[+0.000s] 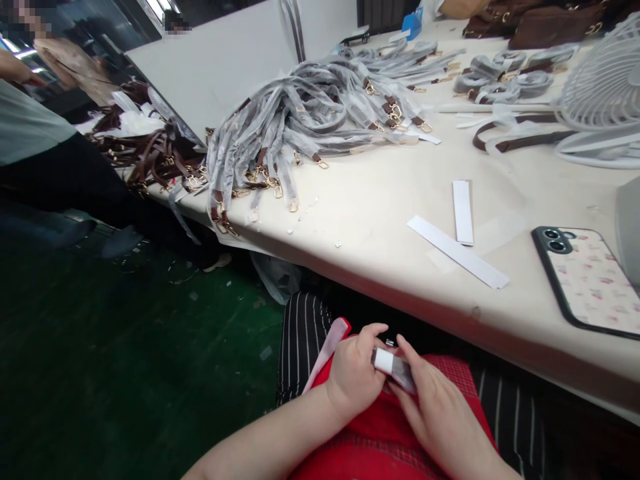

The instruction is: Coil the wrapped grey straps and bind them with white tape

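Cream table (380, 220): broad, smooth top, fills the right and far scene.
Wrapped straps (300, 127): one large heap, far centre; grey film sleeves, brown ends, gold clasps; too tangled to count.
Bare brown straps (155, 157): second heap, far left.
Fan (605, 87): one, white wire grille, far right.
Phone (587, 277): one, face down, patterned case, near right.
Paper strips (457, 252): two, white, flat, centre right.
Left hand (355, 373): fingers curled, gripping small strap piece (395, 367) over the lap, below the table's near edge.
Right hand (440, 410): fingertips pinching the same piece.
Pink strip (325, 353): one, beside the left hand.
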Motion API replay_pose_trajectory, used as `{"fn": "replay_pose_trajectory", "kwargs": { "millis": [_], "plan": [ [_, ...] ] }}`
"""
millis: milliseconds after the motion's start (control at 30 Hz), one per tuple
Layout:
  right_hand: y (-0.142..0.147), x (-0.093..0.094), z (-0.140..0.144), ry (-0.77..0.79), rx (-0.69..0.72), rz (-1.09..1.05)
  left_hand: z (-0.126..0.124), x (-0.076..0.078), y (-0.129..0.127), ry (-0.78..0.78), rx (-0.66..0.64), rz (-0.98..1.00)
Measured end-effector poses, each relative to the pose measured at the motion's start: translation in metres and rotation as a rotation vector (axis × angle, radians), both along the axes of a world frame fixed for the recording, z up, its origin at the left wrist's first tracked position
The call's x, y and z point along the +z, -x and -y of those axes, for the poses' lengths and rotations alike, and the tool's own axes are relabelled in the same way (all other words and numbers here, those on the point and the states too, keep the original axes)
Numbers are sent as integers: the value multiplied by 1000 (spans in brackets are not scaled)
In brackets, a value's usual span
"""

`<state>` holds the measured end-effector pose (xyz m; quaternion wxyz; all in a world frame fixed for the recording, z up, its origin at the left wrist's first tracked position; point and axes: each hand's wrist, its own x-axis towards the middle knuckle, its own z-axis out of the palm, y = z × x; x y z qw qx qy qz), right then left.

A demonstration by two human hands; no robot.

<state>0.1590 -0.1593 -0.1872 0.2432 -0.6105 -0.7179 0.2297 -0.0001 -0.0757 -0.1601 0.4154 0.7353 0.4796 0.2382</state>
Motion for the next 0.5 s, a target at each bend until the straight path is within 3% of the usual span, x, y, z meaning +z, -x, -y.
{"fn": "replay_pose_trajectory", "kwargs": {
  "millis": [300,500],
  "plan": [
    [-13,-3,-9,340,-135,-367,-5,0,-1,233,18,187],
    [-26,0,-26,548,-115,-862,-9,5,-4,399,33,318]
  ]
}}
